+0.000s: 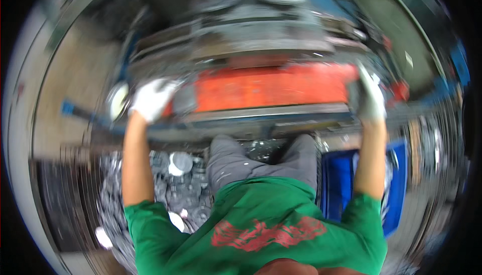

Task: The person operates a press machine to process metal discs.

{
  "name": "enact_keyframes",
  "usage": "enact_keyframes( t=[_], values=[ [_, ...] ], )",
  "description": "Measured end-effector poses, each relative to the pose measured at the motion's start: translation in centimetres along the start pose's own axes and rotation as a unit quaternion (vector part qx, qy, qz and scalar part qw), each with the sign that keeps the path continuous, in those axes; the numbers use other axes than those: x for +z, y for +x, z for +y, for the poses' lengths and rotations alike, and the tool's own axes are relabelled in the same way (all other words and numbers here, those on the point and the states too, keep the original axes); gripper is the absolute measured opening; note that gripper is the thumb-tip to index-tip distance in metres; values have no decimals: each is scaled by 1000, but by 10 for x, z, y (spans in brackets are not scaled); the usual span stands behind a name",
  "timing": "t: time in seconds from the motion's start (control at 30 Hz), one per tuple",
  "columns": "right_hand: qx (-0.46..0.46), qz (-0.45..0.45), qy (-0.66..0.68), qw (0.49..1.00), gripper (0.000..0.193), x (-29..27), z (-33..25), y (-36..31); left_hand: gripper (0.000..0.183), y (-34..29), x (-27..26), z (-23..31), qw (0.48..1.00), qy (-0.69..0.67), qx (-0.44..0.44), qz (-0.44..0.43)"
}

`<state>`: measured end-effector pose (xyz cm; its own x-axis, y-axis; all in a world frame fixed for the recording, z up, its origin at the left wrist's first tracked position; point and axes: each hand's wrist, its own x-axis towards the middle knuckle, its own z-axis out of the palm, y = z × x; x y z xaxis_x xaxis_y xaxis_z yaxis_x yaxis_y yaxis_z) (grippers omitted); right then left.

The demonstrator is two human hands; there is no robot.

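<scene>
In the head view, grey parts (193, 187) lie left of my lap (228, 162), a blue bin (400, 189) right; beyond, my white-gloved left hand (152, 99) and right hand (371, 97) flank the red strip (271, 87), too blurred to tell whether they grasp it; behind stands grey machinery (258, 31).

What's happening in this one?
A person in a green T-shirt sits at a machine. The white-gloved left hand is near the left end of the machine's flat red surface, the white-gloved right hand at its right end. Blur hides whether either holds anything. A heap of grey parts lies to the person's left, a blue bin to the right.
</scene>
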<state>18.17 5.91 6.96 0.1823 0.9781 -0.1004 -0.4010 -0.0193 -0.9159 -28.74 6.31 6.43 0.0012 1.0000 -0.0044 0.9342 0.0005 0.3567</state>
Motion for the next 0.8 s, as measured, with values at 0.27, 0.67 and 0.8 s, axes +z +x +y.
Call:
enact_keyframes(
  t=[0.27, 0.67, 0.8],
  values=[
    [226, -156, -124, 953, 34, -11, 109, -49, 69, -53, 63, -22, 952, 269, -8, -145],
    [199, -245, -298, 901, 32, -1, 154, -58, 42, -262, -4, -132, 860, -349, -209, 308],
    [275, -239, -304, 880, 26, 36, 171, -73, 50, -401, 165, -255, 561, -502, -546, 368]
  ],
)
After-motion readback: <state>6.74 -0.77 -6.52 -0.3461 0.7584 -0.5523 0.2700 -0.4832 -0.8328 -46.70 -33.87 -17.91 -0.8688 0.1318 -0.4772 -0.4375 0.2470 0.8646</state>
